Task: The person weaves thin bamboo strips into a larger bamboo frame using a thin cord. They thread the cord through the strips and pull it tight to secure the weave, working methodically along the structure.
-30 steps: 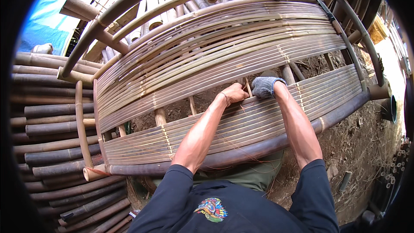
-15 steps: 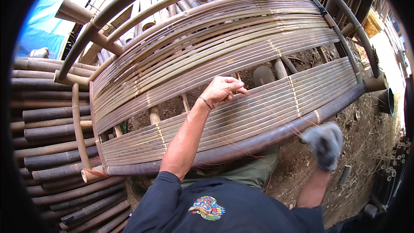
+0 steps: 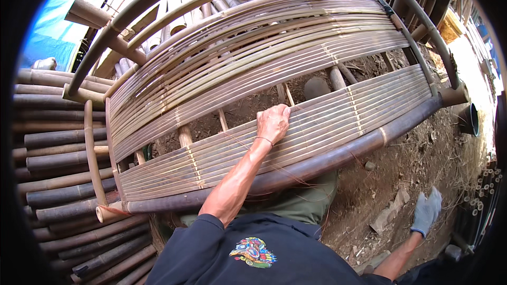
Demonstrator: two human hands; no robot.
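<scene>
A bamboo bench with slatted seat and back stretches before me. My left hand point(image 3: 273, 126) is closed in a fist at the inner edge of the near band of slats point(image 3: 327, 113). A thin reddish cord point(image 3: 240, 141) shows beside this hand; it appears pinched there, though the fingertips are hidden. Loose loops of the cord hang over the dark front pole point(image 3: 317, 166). Off to the right, my right hand point(image 3: 426, 212), in a grey glove, is held away from the bench over the ground. Its fingers are stretched out, and I see nothing in them.
Dark bamboo poles point(image 3: 68, 155) are stacked at the left. Behind the bench lie more cut poles point(image 3: 227, 0) and a blue tarp point(image 3: 50, 37). A dark round container point(image 3: 468, 120) sits at the right end. Dry scraps point(image 3: 390, 211) litter the dirt floor.
My left hand has turned and come down onto the slat edge. My right hand has swung outward to the lower right, away from the front pole, its fingers now extended.
</scene>
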